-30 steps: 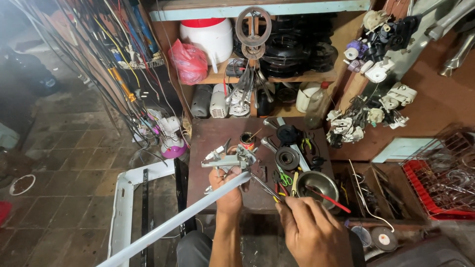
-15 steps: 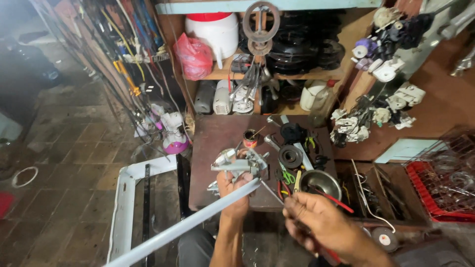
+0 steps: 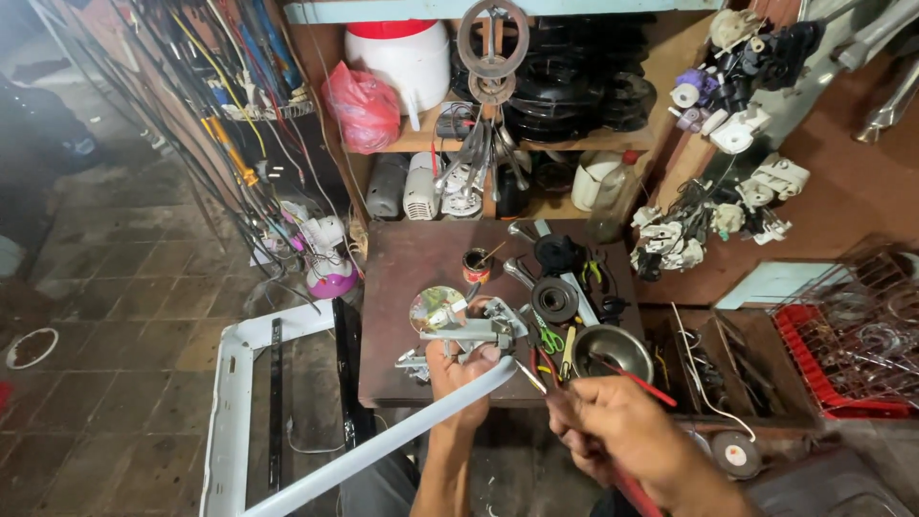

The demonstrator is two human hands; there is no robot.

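My left hand [image 3: 458, 375] grips the top of a long white tube [image 3: 383, 440] where a grey metal bracket assembly [image 3: 466, 333] is fixed to it; the tube runs down to the lower left. My right hand [image 3: 617, 433] holds a red-handled tool [image 3: 572, 402] whose thin tip points up-left toward the bracket, close to its right end. Both hands hover over the front edge of a small dark brown table [image 3: 421, 263].
On the table lie a metal bowl [image 3: 610, 348], a black round part [image 3: 554, 297], a small tin with a brush [image 3: 475, 265], wrenches and green-handled pliers [image 3: 550, 338]. A white frame [image 3: 233, 393] stands on the floor at left. Shelves of parts stand behind; a red crate [image 3: 823, 369] sits at right.
The view has shifted slightly. My right hand has drawn back toward me and down, with the red tool's tip still near the bracket. My left hand keeps its hold on the tube.
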